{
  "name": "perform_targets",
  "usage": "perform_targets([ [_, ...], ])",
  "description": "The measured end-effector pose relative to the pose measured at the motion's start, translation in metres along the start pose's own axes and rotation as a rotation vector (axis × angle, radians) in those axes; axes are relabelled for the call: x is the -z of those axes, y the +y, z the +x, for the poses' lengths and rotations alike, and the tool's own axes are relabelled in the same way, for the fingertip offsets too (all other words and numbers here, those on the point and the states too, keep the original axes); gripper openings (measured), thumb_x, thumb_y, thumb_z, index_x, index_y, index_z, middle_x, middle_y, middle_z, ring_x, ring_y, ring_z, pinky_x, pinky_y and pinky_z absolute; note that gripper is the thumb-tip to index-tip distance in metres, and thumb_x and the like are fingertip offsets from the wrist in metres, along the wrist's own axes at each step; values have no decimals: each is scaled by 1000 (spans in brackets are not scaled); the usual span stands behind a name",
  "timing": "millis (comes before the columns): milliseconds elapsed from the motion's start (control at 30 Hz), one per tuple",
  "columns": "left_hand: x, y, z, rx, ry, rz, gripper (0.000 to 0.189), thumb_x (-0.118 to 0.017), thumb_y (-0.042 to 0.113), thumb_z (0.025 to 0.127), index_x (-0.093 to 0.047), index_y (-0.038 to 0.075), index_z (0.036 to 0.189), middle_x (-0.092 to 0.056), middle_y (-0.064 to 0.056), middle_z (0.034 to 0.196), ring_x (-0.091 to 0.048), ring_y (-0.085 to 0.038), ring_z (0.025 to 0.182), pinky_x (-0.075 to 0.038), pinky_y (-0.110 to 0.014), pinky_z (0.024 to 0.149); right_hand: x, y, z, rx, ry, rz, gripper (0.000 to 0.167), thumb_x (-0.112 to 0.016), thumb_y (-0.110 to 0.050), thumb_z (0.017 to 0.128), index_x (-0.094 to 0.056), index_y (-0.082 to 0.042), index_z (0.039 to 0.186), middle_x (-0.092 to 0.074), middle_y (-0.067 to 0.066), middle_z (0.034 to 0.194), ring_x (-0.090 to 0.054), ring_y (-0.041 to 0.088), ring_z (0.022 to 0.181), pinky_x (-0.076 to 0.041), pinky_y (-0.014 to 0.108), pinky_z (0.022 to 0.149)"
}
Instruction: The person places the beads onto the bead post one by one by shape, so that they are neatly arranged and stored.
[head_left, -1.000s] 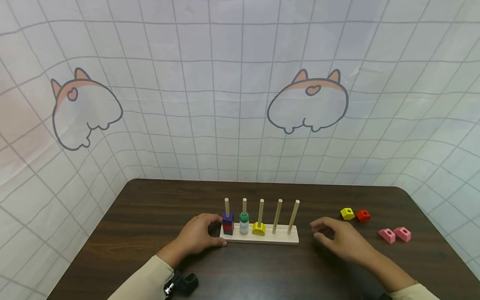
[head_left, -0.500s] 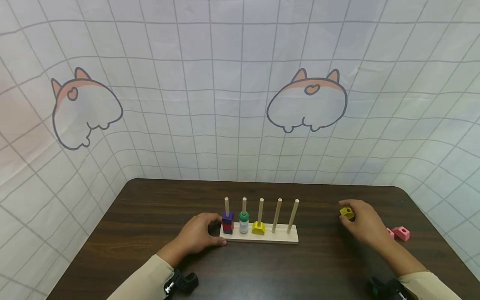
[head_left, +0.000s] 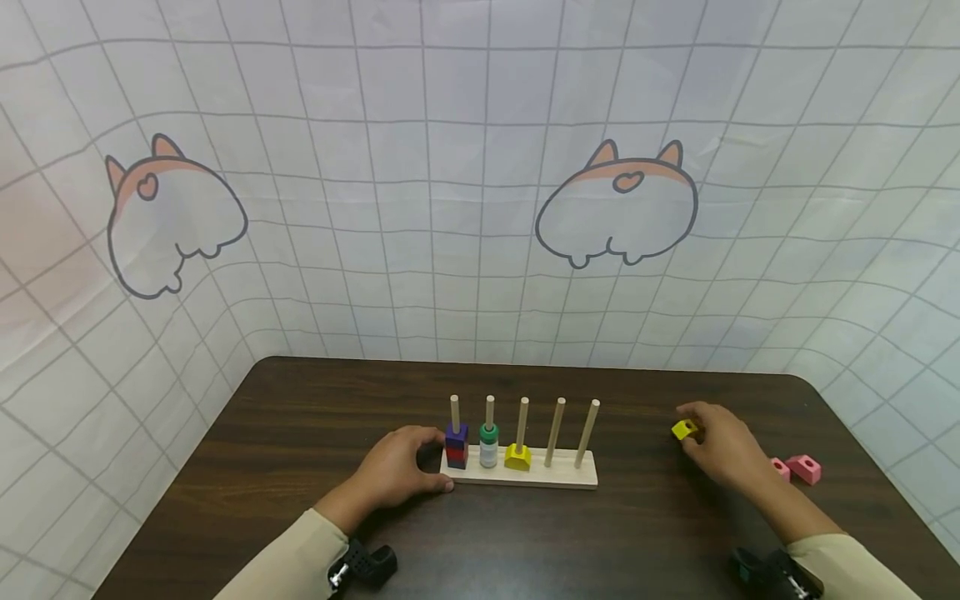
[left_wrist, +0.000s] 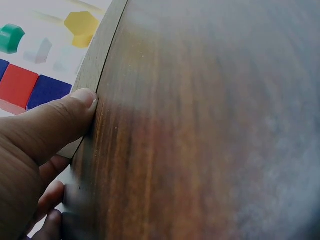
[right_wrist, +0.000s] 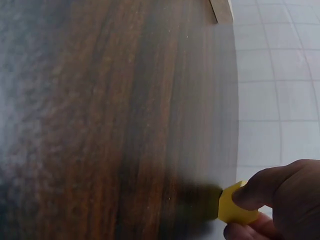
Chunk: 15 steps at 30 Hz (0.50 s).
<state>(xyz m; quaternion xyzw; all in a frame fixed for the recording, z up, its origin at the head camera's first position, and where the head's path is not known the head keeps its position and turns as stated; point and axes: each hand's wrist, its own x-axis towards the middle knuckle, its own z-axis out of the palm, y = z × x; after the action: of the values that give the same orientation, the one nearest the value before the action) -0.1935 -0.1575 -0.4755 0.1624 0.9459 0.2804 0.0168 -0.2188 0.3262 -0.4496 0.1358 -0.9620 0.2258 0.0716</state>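
My left hand [head_left: 399, 471] grips the left end of a pale wooden peg board [head_left: 555, 475], its thumb on the front edge in the left wrist view. On the leftmost peg stands a stack of purple-blue and red blocks [head_left: 456, 446]. A green piece [head_left: 488, 435] tops white ones on the second peg, and a yellow block [head_left: 517, 457] sits low on the third. The two right pegs are bare. Off to the right, my right hand [head_left: 723, 443] pinches a loose yellow block [right_wrist: 231, 206] between thumb and fingers; the block is tilted in the head view.
Two pink blocks [head_left: 804, 468] lie on the dark wooden table [head_left: 337, 400] beyond the right wrist. A white gridded cloth [head_left: 375, 250] with dog drawings surrounds the table at the back and sides.
My right hand has moved right from beside the peg board and taken hold of the loose yellow block, shifting it slightly left. It now hides the red block. My left hand stays in place.
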Motion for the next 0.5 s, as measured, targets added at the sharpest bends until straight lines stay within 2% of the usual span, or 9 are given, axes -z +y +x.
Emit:
perform_targets([
  [133,0,0,0,-5,1,-2,66,-92,47,73,-70,12,124,-67,-8,129,-59,-33,124,-47,-54,103,-2,0,2,-20,-24,-6,38,-73,3,85,-63,8,121,-66,29,112,-66,42,97,-54,61,82],
  [333,0,1,0,-3,3,-2,66,-92,47,73,-70,12,124,-67,-9,129,-59,-33,124,-47,-54,103,-5,0,6,-51,-31,5,34,-74,0,85,-64,6,117,-69,16,98,-65,31,87,-55,55,77],
  [500,0,1,0,8,1,3,67,-92,47,73,-70,12,125,-66,-9,130,-59,-34,125,-46,-55,103,-6,-5,9,-56,-21,25,31,-76,-7,87,-64,2,114,-70,12,99,-66,31,89,-55,55,79],
])
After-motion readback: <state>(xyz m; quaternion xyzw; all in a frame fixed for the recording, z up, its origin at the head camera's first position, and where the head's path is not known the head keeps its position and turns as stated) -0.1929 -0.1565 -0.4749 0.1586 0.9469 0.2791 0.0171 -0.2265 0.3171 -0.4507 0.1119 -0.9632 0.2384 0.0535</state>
